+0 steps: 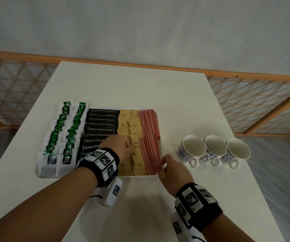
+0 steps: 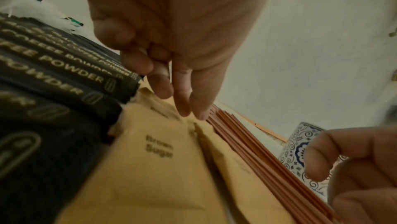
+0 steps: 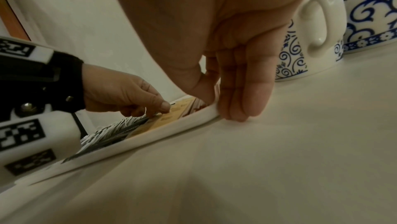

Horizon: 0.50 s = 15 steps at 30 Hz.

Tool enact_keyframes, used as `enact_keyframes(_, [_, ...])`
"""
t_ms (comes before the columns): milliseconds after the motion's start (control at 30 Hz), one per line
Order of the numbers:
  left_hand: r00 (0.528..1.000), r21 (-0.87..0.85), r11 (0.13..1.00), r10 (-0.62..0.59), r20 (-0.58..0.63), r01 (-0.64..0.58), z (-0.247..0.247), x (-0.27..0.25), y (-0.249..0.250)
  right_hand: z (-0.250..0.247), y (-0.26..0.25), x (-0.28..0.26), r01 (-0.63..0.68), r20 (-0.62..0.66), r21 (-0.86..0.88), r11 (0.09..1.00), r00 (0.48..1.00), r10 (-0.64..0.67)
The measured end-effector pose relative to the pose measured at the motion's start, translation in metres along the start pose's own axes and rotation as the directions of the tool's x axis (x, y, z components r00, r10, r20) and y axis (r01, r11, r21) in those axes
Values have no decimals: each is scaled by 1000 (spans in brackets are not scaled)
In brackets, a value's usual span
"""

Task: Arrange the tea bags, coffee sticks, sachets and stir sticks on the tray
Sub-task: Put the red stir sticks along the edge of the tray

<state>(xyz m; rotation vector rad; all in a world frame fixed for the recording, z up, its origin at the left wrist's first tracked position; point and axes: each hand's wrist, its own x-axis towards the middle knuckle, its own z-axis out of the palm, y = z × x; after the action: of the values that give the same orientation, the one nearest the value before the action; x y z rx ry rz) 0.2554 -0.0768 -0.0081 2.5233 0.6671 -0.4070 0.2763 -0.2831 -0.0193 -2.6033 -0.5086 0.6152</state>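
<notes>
Tray [image 1: 161, 147] on table held tea bags [image 1: 62, 135], coffee sticks [image 1: 102, 124], sachets [image 1: 134, 142] & stir sticks [image 1: 149, 137]. Left hand [image 1: 118, 145] hovered over sachets w/ fingers loose, gripping nothing. Right hand [image 1: 172, 169] pinched tray's near-right rim, thumb inside.

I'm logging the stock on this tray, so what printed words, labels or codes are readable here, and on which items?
"BLACK COFFEE POWDER": black coffee sticks, in gold letters.
"Brown Sugar": tan sachets, clearest in the left wrist view.
"GREEN TEA": green tags of the tea bags, barely legible; the emblem above is too small.
Square black-and-white marker codes, no words: wristbands.
Red stir sticks and cups: no text, only pattern.
</notes>
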Motion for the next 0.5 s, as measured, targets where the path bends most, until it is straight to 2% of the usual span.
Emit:
enact_keyframes(200, [1000,45,999,5,18,-6,5,7,6,2,2,-1,3,-12,13,1000,1000,-2])
enact_keyframes(500, [999,50,998,29,-28,-28,1,16,6,3,4,-2,30,-34,0,1000,999,-30])
